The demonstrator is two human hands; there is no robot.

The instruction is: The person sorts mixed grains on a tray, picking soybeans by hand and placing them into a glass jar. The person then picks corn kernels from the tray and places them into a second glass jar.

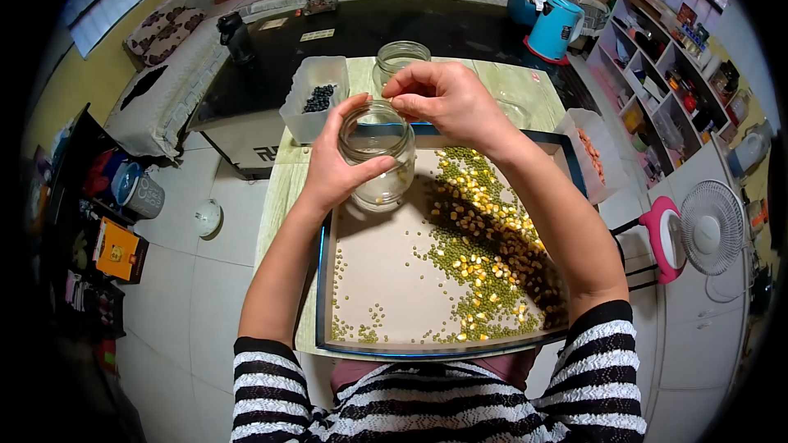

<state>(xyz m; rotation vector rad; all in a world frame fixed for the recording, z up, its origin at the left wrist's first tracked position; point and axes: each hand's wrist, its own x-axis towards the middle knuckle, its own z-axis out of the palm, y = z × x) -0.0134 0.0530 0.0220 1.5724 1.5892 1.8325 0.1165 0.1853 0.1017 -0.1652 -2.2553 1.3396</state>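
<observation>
My left hand is wrapped round a clear glass jar, held over the upper left of a shallow tray. A few small pieces lie in the bottom of the jar. Just above the jar's right rim is my right hand, thumb and fingertips pressed together; whatever they hold is too small to make out. Green beans and yellow corn kernels are spread over the tray's right side, with scattered beans at the lower left.
Behind my hands stands a second glass jar. A plastic container with dark beans is at the left, another with pinkish pieces at the right. A blue kettle stands at the back right, a fan beyond the table.
</observation>
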